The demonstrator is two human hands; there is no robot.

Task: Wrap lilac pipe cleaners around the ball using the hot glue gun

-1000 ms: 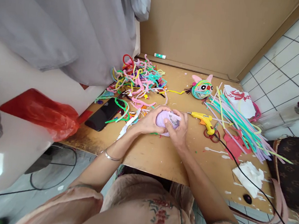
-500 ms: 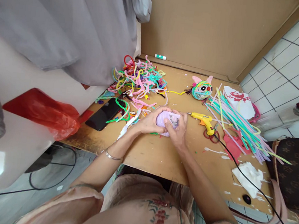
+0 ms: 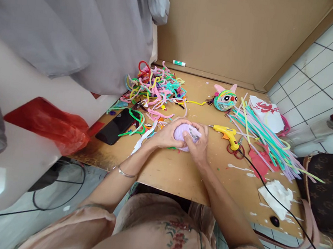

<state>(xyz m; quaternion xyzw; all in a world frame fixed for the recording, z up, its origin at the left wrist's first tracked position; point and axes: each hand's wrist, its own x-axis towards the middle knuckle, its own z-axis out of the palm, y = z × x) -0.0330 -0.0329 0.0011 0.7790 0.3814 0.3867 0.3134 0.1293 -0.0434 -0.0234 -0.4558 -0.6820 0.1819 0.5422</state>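
A lilac ball wound from pipe cleaners [image 3: 182, 133] rests on the wooden table [image 3: 176, 173] between both my hands. My left hand [image 3: 165, 136] cups its left side with the fingers curled over the top. My right hand [image 3: 197, 145] wraps the right side, thumb pressed on the ball's front. Just right of my hands lies a yellow glue gun [image 3: 227, 133], its black cord running off to the lower right.
A tangle of coloured pipe cleaners [image 3: 154, 86] lies behind my hands, a black phone [image 3: 115, 127] to the left. A finished pipe-cleaner head with eyes [image 3: 224, 98], straight pipe cleaners [image 3: 266, 139], red scissors [image 3: 235, 149], a tissue [image 3: 278, 193] and a brown bag [image 3: 328, 193] are on the right. A red plastic bag [image 3: 47, 126] hangs left.
Both hands stay closed round the lilac ball; only the fingers shift a little on it.
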